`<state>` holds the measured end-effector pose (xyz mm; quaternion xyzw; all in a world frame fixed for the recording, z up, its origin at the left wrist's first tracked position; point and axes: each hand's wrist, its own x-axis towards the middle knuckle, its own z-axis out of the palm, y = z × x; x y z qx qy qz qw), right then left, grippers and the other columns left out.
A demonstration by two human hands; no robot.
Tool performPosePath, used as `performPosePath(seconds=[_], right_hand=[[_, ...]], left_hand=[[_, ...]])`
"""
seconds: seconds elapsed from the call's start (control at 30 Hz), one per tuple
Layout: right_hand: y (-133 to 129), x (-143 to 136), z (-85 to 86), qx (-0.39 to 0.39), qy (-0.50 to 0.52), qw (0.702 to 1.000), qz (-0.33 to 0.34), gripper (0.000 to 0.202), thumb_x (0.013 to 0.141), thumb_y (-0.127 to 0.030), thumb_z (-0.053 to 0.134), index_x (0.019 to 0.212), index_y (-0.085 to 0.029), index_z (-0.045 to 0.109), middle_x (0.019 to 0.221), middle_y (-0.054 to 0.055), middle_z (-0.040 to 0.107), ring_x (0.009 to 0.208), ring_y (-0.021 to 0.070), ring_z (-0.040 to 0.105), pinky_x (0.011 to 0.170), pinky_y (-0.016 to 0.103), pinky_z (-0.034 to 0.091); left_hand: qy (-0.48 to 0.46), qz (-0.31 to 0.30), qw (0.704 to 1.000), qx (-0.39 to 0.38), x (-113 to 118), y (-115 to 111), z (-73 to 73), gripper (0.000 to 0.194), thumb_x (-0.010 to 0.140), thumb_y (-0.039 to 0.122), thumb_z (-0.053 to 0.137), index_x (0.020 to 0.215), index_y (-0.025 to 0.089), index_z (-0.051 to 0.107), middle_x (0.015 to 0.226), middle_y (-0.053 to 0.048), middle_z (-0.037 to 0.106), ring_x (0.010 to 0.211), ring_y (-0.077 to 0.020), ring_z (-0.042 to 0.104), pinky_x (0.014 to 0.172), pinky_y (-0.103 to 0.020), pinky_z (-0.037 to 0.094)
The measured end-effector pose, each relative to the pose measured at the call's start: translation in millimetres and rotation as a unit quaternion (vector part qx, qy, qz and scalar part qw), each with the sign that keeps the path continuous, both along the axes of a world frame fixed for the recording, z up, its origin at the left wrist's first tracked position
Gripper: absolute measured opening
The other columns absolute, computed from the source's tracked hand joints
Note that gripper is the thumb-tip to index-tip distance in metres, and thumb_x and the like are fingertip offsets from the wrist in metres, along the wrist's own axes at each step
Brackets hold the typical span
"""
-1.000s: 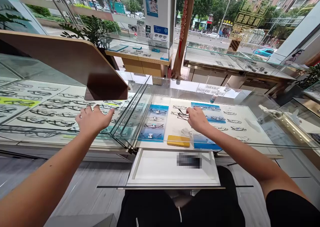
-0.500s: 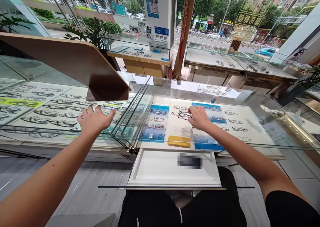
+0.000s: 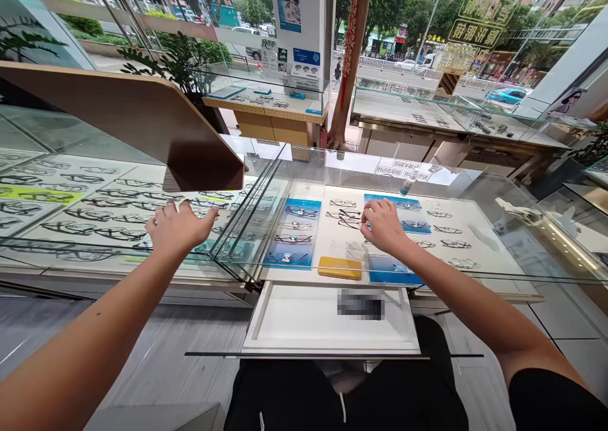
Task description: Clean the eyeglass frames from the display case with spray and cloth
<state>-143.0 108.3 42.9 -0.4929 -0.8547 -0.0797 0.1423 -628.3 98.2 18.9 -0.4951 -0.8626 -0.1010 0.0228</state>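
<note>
My left hand is spread, palm down, on or just above the glass top of the left display case; a ring shows on one finger. Inside the right case, over its white display board, the fingers of my right hand are pinched at the edge of a pair of dark, reddish eyeglasses. Its far side overlaps another pair lying on the board. The fingertips are partly hidden, so the exact grip is unclear. A yellow case or cloth lies in front of this hand.
Blue cards bearing eyeglasses lie on either side. A small bottle stands on the glass behind. Below, a pulled-out white drawer holds a blurred-out dark item. A brown angled board rises above the left case.
My right hand has shifted slightly right and down, and the eyeglasses at its fingers sit slightly farther right. My left hand has stayed in place.
</note>
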Motion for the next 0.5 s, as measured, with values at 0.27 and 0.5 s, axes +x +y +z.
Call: performPosePath(seconds=[0.27,0.5], right_hand=[[-28,-2,21.2,-0.018,0.061,0.997,0.034,0.010,0.092,-0.021,0.061,0.097,-0.020,0.069,0.126,0.015,0.066,0.121,0.0351,0.053,0.113,0.054,0.036],[-127,-50,10.7,-0.256,0.072,0.921,0.283,0.012,0.097,-0.031,0.061,0.105,-0.024,0.067,0.107,0.009,0.070,0.099,0.0272,0.062,0.090,0.042,0.050]], left_hand=[[0.000,0.003,1.000,0.000,-2,1,-1.8,0.098,0.095,0.076,0.026,0.160,0.003,0.041,0.167,-0.031,0.033,0.157,-0.0451,0.027,0.123,-0.063,0.025],[0.005,0.000,1.000,0.006,-1,1,-2.1,0.098,0.095,0.076,0.027,0.158,0.002,0.042,0.166,-0.032,0.034,0.156,-0.0460,0.028,0.123,-0.063,0.025]])
